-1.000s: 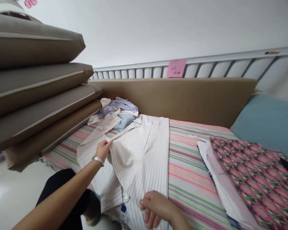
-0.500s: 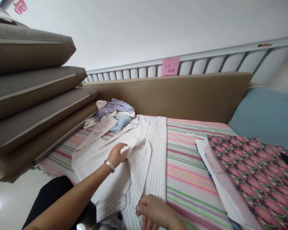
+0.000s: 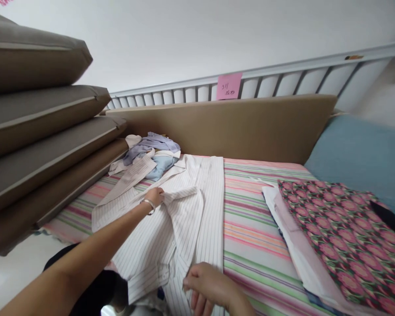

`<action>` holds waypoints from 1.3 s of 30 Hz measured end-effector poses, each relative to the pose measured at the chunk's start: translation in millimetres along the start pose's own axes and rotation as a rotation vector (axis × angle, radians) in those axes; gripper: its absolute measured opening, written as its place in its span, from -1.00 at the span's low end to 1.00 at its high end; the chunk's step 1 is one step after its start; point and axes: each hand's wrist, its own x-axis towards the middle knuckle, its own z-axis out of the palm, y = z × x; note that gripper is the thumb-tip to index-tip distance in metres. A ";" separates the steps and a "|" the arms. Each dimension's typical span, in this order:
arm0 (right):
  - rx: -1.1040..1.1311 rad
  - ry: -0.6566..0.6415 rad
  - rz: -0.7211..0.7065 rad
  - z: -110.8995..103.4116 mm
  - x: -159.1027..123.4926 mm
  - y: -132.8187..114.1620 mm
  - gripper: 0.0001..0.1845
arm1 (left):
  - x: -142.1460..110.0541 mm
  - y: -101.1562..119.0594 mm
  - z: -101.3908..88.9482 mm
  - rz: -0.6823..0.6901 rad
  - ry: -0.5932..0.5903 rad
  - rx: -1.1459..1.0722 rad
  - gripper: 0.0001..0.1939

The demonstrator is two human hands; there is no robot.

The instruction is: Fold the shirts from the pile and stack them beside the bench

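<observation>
A white striped shirt (image 3: pixel 197 206) lies spread on a bed with a striped sheet (image 3: pixel 250 210). My left hand (image 3: pixel 155 195), a bracelet on its wrist, pinches a fold of the shirt near its upper middle. My right hand (image 3: pixel 206 287) rests at the shirt's near hem with fingers curled down onto the fabric, gripping the edge.
A pile of crumpled clothes (image 3: pixel 149 153) sits behind the shirt. Stacked brown cushions (image 3: pixel 42 131) rise at the left. A brown padded board (image 3: pixel 224 127) lines the back. Floral fabric on white sheets (image 3: pixel 335 232) lies at the right, beside a blue cushion (image 3: pixel 358 153).
My left hand has carried the shirt's fold up and to the right, laying it across the shirt. My right hand has stayed at the near hem.
</observation>
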 end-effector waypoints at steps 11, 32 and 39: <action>0.147 0.632 -0.153 -12.3 11.3 -15.3 -0.72 | 13.0 19.3 -109.0 0.369 0.338 0.091 -0.77; -0.168 1.057 -0.359 0.1 9.8 -4.8 -0.50 | 108.7 115.8 -94.7 0.403 0.469 0.356 -0.59; -0.298 0.982 -0.208 -16.2 29.7 3.9 -0.48 | 115.9 133.1 -7.3 0.268 0.069 0.360 -0.51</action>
